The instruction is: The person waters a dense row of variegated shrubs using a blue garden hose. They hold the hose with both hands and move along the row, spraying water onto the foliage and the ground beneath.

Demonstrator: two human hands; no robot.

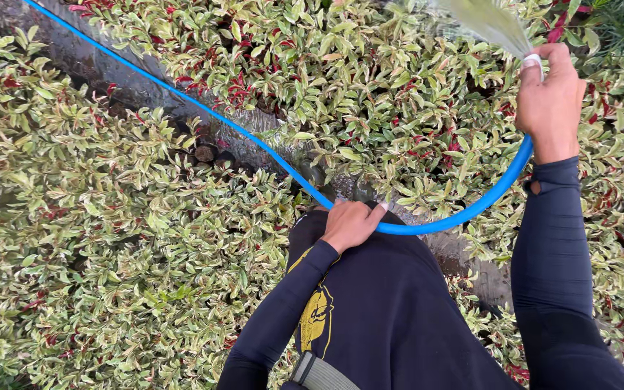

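Hose: long blue flexible rubber garden hose (pixel 435 224) loops across leafy green-and-red shrubs (pixel 124 217) | right hand (pixel 549 97) wrapped tight round its spraying end | left hand (pixel 352 224) lightly closed on mid-length | likely bendy, wet, slippery; hold near tip.

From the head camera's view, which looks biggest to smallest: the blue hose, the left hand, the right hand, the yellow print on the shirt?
1. Blue hose, crossing most of the picture.
2. Right hand and left hand: about alike, so I won't rank them.
3. Yellow print, roughly hand-sized, and its folds make it unsure.
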